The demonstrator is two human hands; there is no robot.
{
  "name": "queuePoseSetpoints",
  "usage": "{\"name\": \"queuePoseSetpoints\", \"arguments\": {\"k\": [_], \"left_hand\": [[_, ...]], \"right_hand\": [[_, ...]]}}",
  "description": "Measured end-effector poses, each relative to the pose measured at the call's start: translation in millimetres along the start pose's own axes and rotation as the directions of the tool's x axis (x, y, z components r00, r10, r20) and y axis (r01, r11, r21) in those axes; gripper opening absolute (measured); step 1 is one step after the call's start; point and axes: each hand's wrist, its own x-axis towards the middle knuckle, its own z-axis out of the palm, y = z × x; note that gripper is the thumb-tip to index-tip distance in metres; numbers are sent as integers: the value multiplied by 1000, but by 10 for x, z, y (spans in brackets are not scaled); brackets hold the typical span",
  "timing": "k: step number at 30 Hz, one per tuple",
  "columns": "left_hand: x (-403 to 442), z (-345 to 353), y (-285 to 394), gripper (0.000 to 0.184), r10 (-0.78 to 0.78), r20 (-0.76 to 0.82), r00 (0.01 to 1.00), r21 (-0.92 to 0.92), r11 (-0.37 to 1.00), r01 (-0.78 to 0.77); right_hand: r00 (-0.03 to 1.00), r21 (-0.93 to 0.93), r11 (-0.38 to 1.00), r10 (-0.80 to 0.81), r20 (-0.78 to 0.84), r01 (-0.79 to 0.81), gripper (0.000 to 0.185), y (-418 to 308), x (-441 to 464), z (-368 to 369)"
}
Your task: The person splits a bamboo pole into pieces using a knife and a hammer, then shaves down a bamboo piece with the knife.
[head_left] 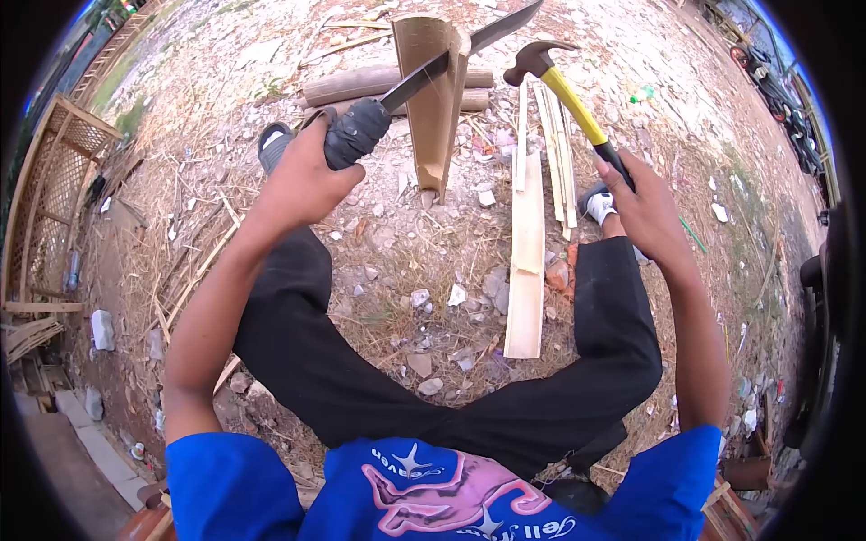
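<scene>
My left hand is wrapped round the dark, cloth- or tape-bound handle of a machete. Its blade crosses the upper part of an upright split bamboo piece, with the tip sticking out past the far side. The bamboo's lower end rests on the ground between my feet. In my right hand is a claw hammer, gripped by the black end of its yellow handle. The hammer head is raised to the right of the bamboo, apart from the blade.
Split bamboo strips lie on the ground between my legs, and thinner strips lie near my right foot. Behind the upright piece are whole bamboo poles. Stones and rubble litter the ground. A wooden lattice frame stands far left.
</scene>
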Motion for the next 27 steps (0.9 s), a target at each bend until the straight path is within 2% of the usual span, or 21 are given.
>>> {"name": "queuePoseSetpoints", "arguments": {"k": [1,2,3,5,6,7,8,9,11,12,14,16,18,20,21,23,24,25,26,27], "left_hand": [[31,20,-146,58,-26,21,999,8,1000,26],[86,18,-214,58,-37,37,999,22,999,36],[49,-34,-48,61,-65,86,994,-19,998,67],[24,-40,25,61,-44,59,997,36,998,42],[23,-22,30,60,-29,42,999,58,998,26],[50,26,-72,57,-21,41,999,30,999,20],[31,32,-29,56,-42,61,997,21,999,40],[6,7,59,55,-58,77,995,13,998,57],[-45,4,165,55,-65,68,996,23,998,64],[-49,12,194,54,-49,46,998,44,998,47],[-22,43,136,54,-16,0,1000,50,999,16],[-7,135,19,54,8,-17,1000,33,999,-8],[34,122,27,54,26,42,999,15,1000,-27],[25,148,26,54,40,72,997,-1,999,-40],[10,160,33,54,76,48,996,-1,997,-76],[-16,156,81,56,50,57,997,21,998,-51],[-31,140,93,56,37,55,998,34,999,-39],[-38,136,68,58,26,32,999,32,999,-27],[-23,159,29,59,18,13,1000,30,999,-18],[-4,180,16,60,15,2,1000,28,999,-15]], "right_hand": [[1000,58,998,-12,3,11,41,-19,-46,-5],[993,94,995,-29,-117,40,43,-151,-49,-125],[992,290,956,66,-104,-34,45,-309,-13,-288],[973,555,827,45,-225,89,35,-527,65,-569],[946,557,807,-6,-325,196,37,-464,176,-688],[928,528,812,-43,-370,248,43,-440,266,-792],[917,525,808,-46,-396,267,39,-403,330,-784],[926,433,868,-71,-371,241,39,-366,350,-585],[955,114,978,-138,-262,173,43,-33,286,2],[972,-116,984,-154,-180,134,46,148,250,147],[997,56,998,6,-78,-2,47,-97,114,-69],[990,264,964,63,-123,-28,45,-240,130,-334],[981,428,903,47,-186,38,42,-450,167,-713],[925,486,849,-8,-379,206,36,-422,291,-905],[902,521,809,-25,-431,272,37,-376,349,-883],[882,612,723,8,-472,321,38,-256,325,-522],[895,570,774,9,-446,276,37,-131,309,-271],[952,412,904,15,-305,117,37,29,212,-3],[995,154,988,45,-92,-31,37,182,55,198],[972,-52,989,144,186,-136,38,280,-82,329]]}}
